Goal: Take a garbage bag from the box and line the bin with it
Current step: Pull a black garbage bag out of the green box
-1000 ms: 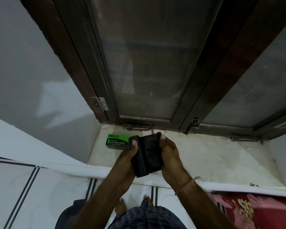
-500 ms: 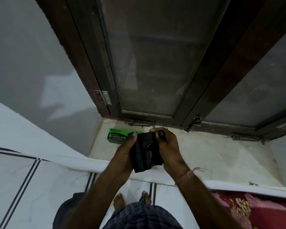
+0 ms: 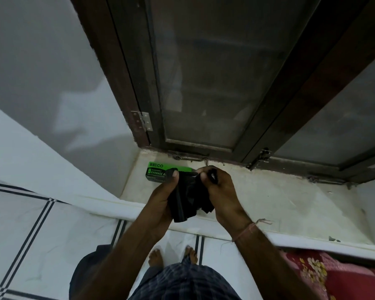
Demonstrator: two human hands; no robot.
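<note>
A folded black garbage bag (image 3: 187, 197) hangs between both hands over the window sill (image 3: 279, 204). My left hand (image 3: 162, 199) grips its left edge, thumb on top. My right hand (image 3: 220, 191) pinches the bag's upper right corner, with a black fold poking out between the fingers. Behind the hands, a green garbage bag box (image 3: 158, 173) lies on the sill, its right end hidden by the bag and my left thumb. A dark rounded shape (image 3: 86, 271) at the bottom left, partly behind my left arm, may be the bin; I cannot tell.
A dark wooden window frame (image 3: 139, 105) with frosted panes rises behind the sill, and a metal latch hook (image 3: 193, 159) lies at its base. White sheet with dark stripes (image 3: 41, 224) covers the surface below. A red floral cloth (image 3: 333, 276) lies at the bottom right. My bare feet show below.
The right hand's fingers have shifted from holding the bag's right edge to pinching its top corner, loosening the fold. The view has dropped slightly, so more of the feet shows.
</note>
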